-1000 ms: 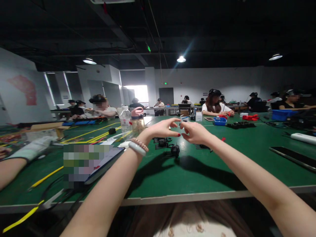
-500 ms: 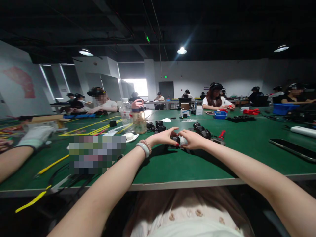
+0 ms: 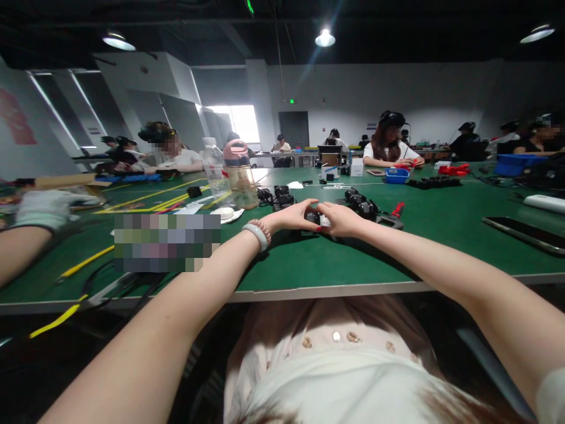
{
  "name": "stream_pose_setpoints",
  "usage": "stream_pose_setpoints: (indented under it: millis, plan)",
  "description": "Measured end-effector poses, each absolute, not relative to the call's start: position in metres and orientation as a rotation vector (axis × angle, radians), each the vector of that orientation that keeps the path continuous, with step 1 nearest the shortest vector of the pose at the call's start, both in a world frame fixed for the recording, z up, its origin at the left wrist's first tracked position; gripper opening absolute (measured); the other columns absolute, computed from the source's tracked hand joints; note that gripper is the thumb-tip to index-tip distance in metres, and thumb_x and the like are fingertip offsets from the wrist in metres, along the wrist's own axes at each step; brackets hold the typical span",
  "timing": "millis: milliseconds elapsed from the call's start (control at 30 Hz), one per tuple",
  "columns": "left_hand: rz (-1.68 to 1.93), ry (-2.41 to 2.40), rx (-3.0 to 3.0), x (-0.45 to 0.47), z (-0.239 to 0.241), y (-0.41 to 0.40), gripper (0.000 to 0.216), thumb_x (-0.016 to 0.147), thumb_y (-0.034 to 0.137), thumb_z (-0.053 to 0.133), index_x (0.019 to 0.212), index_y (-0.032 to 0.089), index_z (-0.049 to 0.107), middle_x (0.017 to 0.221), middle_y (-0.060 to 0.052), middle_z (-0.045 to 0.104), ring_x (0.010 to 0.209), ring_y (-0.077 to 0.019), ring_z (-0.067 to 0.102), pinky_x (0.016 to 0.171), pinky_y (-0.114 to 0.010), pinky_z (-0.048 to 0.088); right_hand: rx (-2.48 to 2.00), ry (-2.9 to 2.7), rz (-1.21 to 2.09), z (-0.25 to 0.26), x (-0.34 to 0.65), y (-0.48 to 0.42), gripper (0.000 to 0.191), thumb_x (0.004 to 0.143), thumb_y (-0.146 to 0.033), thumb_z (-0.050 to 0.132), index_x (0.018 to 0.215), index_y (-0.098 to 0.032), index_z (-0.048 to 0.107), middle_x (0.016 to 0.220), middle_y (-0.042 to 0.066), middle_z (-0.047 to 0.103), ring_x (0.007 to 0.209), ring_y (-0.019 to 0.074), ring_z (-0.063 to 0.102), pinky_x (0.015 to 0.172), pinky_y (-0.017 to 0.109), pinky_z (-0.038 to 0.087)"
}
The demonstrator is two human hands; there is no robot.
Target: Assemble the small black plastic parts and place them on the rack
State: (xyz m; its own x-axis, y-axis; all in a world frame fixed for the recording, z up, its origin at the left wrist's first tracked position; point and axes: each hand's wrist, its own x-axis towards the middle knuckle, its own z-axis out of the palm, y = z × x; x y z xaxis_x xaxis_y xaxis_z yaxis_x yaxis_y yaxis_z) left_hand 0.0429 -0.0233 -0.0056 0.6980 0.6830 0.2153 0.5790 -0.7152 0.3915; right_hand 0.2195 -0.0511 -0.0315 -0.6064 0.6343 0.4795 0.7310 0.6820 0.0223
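Both my arms reach out over the green table (image 3: 309, 271). My left hand (image 3: 293, 217) and my right hand (image 3: 338, 219) meet low over the tabletop, fingers curled around a small black part with a pale piece (image 3: 318, 219) between them. A pale band and a bead bracelet (image 3: 260, 232) circle my left wrist. More small black parts (image 3: 362, 206) lie in a row just behind my right hand, with others (image 3: 278, 195) behind my left. A red-handled tool (image 3: 396, 211) rests to the right of them.
A clear bottle (image 3: 214, 171) and a pink-lidded bottle (image 3: 238, 176) stand at back left. A phone (image 3: 523, 234) lies at right, a blurred screen (image 3: 166, 241) at left. A co-worker's gloved arm (image 3: 30, 227) rests far left. People sit across behind a blue tray (image 3: 396, 175).
My hands dropped from raised, fingertips touching, to the tabletop and closed around the small black part. The view tilted downward, showing more of my lap.
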Motion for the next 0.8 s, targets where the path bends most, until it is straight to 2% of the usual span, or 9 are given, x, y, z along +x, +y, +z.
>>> stream_pose_setpoints:
  millis: [233, 400, 800]
  plan:
    - [0.507, 0.905, 2.642, 0.052, -0.007, -0.024, 0.067, 0.056, 0.041, 0.061, 0.113, 0.013, 0.040, 0.117, -0.008, 0.047, 0.103, -0.0207, 0.044, 0.090, -0.032, 0.032, -1.031, -2.445, -0.222, -0.035, 0.221, -0.045, 0.052, 0.066, -0.021, 0.054, 0.113, -0.014, 0.034, 0.103, 0.010, 0.048, 0.093, 0.0208, 0.046, 0.073, 0.030, 0.038]
    - [0.481, 0.930, 2.605, 0.054, -0.010, -0.021, 0.069, 0.057, 0.040, 0.060, 0.115, 0.012, 0.038, 0.119, -0.009, 0.045, 0.105, -0.0224, 0.042, 0.092, -0.034, 0.029, -1.065, -2.470, -0.240, -0.035, 0.223, -0.042, 0.045, 0.066, -0.023, 0.054, 0.107, -0.013, 0.038, 0.096, 0.009, 0.050, 0.087, 0.0209, 0.048, 0.070, 0.029, 0.038]
    - [0.432, 0.985, 2.617, 0.056, -0.016, -0.018, 0.068, 0.057, 0.043, 0.059, 0.114, 0.013, 0.038, 0.117, -0.008, 0.045, 0.105, -0.0231, 0.042, 0.091, -0.036, 0.030, -1.062, -2.471, -0.199, -0.037, 0.228, -0.038, 0.042, 0.066, -0.024, 0.056, 0.102, -0.012, 0.039, 0.094, 0.008, 0.050, 0.085, 0.0196, 0.048, 0.069, 0.028, 0.038]
